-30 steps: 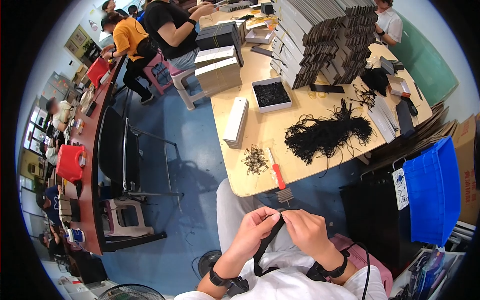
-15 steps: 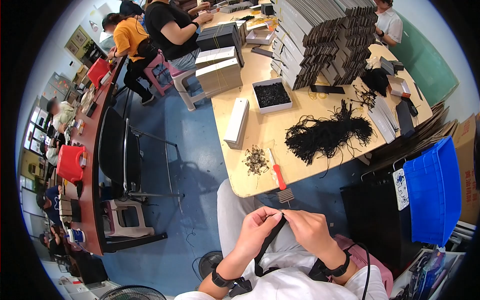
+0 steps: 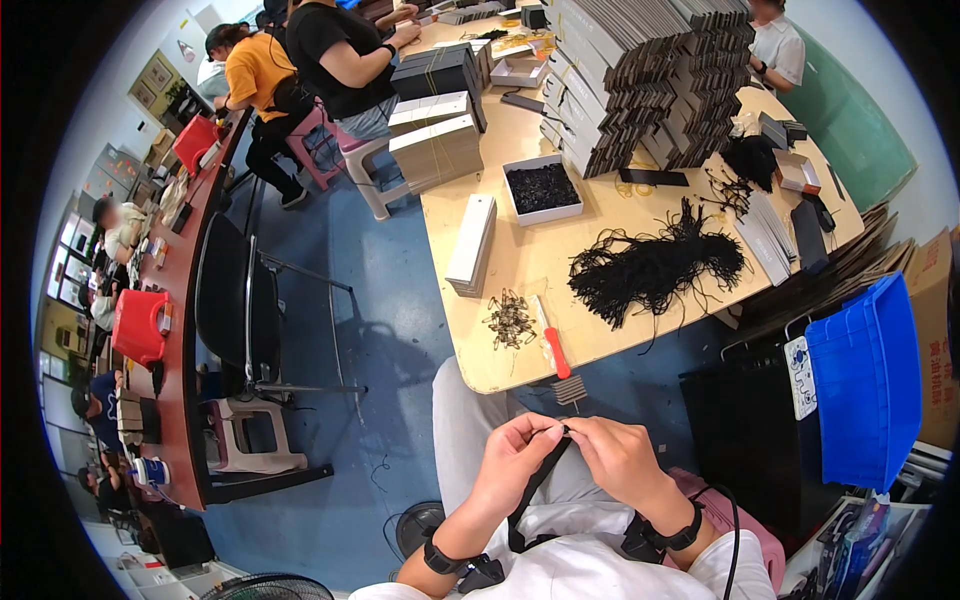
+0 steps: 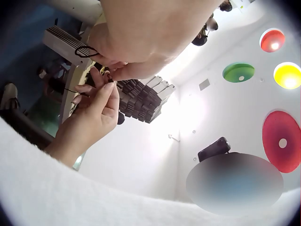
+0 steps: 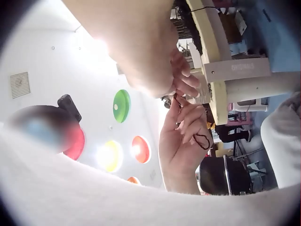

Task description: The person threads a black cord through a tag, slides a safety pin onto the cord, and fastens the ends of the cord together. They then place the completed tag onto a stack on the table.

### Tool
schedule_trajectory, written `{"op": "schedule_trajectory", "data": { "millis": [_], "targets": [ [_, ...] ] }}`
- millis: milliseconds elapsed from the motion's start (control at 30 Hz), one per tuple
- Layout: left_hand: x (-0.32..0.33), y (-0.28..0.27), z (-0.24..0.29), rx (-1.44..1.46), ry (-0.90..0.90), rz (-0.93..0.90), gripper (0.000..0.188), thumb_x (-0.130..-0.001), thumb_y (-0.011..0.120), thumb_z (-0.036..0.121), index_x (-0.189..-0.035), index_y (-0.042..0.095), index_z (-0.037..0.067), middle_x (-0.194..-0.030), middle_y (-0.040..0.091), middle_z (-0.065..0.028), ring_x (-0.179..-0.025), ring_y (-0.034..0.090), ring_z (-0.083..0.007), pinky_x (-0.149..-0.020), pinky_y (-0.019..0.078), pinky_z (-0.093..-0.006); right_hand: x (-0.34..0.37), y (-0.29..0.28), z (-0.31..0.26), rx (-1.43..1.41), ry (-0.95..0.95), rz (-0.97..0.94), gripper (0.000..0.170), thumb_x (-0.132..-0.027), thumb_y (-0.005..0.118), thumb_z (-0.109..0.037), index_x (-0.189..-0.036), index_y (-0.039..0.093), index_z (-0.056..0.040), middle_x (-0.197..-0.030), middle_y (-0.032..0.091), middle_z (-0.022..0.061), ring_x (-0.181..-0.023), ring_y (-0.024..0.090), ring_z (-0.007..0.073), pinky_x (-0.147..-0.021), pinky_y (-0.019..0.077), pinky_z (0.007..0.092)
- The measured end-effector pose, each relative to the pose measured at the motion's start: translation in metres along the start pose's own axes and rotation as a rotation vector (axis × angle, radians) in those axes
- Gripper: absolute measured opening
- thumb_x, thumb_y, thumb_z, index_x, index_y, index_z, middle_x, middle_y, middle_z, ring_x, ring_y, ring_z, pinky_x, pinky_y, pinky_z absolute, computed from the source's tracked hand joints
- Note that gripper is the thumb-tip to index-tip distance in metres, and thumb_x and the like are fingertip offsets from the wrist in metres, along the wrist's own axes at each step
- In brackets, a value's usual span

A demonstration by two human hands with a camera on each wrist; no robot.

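Thumb and fingers of the left hand (image 3: 508,466) and right hand (image 3: 622,462) meet over the lap, both pinching a thin black cord (image 3: 566,430). A black strip (image 3: 533,487) runs down behind the left fingers. In the left wrist view, a loop of the cord (image 4: 86,51) sticks out from the left hand (image 4: 141,40), and the right hand (image 4: 91,115) touches its fingertips. The right wrist view shows the cord loop (image 5: 202,142) by the left hand (image 5: 181,141), below the right hand (image 5: 146,61). The cord's ends are hidden.
The table (image 3: 490,365) holds a black cord bundle (image 3: 655,265), metal pins (image 3: 510,320), a red-handled tool (image 3: 556,353), a white box of black pieces (image 3: 543,190), a white card stack (image 3: 471,245) and tall tag stacks (image 3: 650,80). A blue bin (image 3: 866,380) stands right.
The hands stay together over the lap, with only slight finger movement. The dark strip between them shows less at the fingertips, where a small dark bit of cord is visible.
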State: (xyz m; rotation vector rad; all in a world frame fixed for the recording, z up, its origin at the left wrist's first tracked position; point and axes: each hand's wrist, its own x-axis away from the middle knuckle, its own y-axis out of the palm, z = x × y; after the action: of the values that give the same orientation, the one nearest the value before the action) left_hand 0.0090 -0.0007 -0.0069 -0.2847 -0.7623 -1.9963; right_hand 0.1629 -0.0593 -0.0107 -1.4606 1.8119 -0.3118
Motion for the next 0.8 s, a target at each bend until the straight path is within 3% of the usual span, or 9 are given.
{"op": "schedule_trajectory", "data": {
  "millis": [233,533,800],
  "targets": [
    [0.001,0.003,0.0,0.012,0.054,-0.009,0.01,-0.091,0.064,0.013,-0.093,0.063,0.002,-0.073,0.054,0.0074,-0.057,0.037,0.002,-0.049,0.0267,-0.0167,0.0,-0.004,0.004,0.142,-0.057,-0.09,0.017,-0.079,0.062,0.001,-0.095,0.057,-0.0019,-0.071,0.06,0.0072,-0.062,0.064,0.0221,-0.052,0.0494,0.0317],
    [0.0,0.002,-0.003,0.0,0.052,-0.013,0.011,-0.09,0.065,0.014,-0.093,0.064,0.004,-0.072,0.054,0.0089,-0.058,0.037,0.0021,-0.051,0.0252,-0.0168,0.001,-0.006,0.008,-0.015,-0.024,-0.086,0.019,-0.08,0.063,0.001,-0.097,0.057,-0.0022,-0.072,0.061,0.0079,-0.06,0.063,0.0234,-0.05,0.0496,0.0326],
    [-0.001,0.002,-0.005,0.04,0.041,-0.03,0.011,-0.09,0.065,0.014,-0.094,0.064,0.004,-0.068,0.052,0.0097,-0.055,0.034,0.002,-0.049,0.0229,-0.0176,0.001,-0.009,0.012,0.045,-0.073,-0.13,0.019,-0.077,0.065,0.001,-0.095,0.059,-0.0012,-0.072,0.061,0.0082,-0.061,0.063,0.0225,-0.051,0.0497,0.0321]
  ]
}}
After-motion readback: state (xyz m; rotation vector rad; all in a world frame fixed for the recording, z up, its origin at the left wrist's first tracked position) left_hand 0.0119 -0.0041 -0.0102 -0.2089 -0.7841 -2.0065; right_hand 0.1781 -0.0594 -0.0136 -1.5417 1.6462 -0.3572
